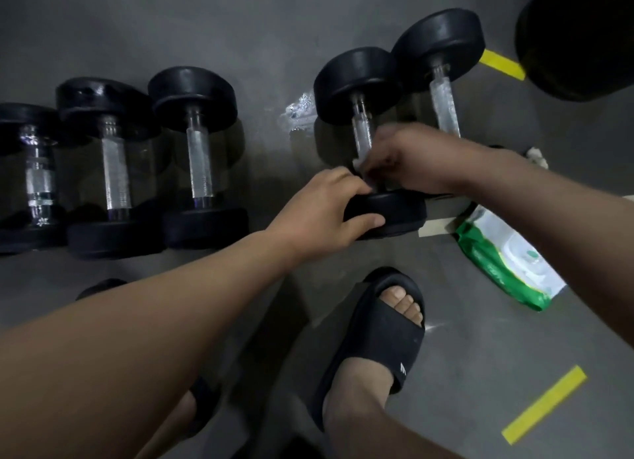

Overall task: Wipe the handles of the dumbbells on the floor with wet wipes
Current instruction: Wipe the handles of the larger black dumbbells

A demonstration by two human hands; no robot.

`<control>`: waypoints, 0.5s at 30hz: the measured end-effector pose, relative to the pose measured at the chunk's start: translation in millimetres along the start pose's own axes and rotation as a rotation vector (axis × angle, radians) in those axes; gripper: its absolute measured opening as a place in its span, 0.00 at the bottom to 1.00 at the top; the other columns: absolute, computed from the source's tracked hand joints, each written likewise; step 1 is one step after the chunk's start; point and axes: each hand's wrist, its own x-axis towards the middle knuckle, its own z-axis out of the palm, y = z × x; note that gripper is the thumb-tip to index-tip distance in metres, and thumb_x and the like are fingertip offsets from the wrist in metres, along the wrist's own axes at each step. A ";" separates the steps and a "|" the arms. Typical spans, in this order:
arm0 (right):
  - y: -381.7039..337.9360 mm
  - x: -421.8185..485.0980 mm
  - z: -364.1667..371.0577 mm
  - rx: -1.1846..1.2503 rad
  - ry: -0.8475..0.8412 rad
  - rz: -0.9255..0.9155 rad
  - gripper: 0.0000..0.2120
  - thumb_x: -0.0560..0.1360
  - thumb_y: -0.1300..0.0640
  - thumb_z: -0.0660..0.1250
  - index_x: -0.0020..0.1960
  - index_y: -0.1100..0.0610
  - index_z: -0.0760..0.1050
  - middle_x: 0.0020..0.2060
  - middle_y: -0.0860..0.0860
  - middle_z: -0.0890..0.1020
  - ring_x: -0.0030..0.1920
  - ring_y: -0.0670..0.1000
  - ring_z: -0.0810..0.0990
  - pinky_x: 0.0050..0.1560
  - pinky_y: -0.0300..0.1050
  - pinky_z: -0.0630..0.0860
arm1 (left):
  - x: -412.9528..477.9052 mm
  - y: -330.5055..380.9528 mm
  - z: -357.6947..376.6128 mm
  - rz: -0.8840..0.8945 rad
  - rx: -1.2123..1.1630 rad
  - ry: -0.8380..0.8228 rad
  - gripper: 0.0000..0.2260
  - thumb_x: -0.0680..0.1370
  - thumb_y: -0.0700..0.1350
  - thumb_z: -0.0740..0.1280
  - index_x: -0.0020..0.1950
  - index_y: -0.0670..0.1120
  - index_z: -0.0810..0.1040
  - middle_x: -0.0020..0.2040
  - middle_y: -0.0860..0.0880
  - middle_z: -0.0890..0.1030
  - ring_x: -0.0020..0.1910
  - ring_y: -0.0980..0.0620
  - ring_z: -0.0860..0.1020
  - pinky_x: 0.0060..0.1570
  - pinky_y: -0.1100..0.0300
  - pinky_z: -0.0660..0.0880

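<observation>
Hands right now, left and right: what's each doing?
Left hand: grips the dumbbell by its near head.
Right hand: pinches a wet wipe on its handle.

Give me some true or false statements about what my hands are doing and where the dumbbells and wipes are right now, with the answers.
1. The left hand grips a dumbbell by its near head. True.
2. The right hand holds a wipe against the leftmost dumbbell's handle. False: the wipe is on the handle of the dumbbell the left hand grips, fourth from the left.
3. The wipes pack lies on the floor to the right of that dumbbell. True.
4. Only three dumbbells are in view. False: there are five.
</observation>
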 end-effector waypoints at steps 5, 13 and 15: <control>16.7 10.8 -2.0 0.048 0.104 -0.007 0.07 0.75 0.60 0.71 0.49 0.52 0.86 0.43 0.52 0.80 0.45 0.54 0.81 0.47 0.44 0.75 | -3.0 -5.1 -1.6 -0.006 -0.055 0.034 0.23 0.74 0.60 0.72 0.62 0.47 0.81 0.52 0.54 0.76 0.53 0.55 0.75 0.55 0.64 0.71; 2.5 0.8 1.1 0.231 0.065 0.272 0.10 0.73 0.61 0.71 0.49 0.49 0.87 0.39 0.40 0.81 0.41 0.37 0.80 0.45 0.23 0.70 | -15.4 -10.7 -6.0 -0.033 -0.090 0.032 0.22 0.75 0.58 0.71 0.64 0.47 0.80 0.54 0.53 0.76 0.52 0.56 0.76 0.52 0.64 0.73; -1.6 -2.3 -1.4 0.259 -0.058 0.265 0.13 0.72 0.63 0.69 0.47 0.48 0.87 0.40 0.41 0.84 0.41 0.35 0.81 0.47 0.30 0.75 | -17.7 -15.6 -9.2 -0.034 -0.085 0.029 0.22 0.75 0.57 0.72 0.64 0.47 0.80 0.54 0.53 0.76 0.52 0.57 0.76 0.52 0.63 0.75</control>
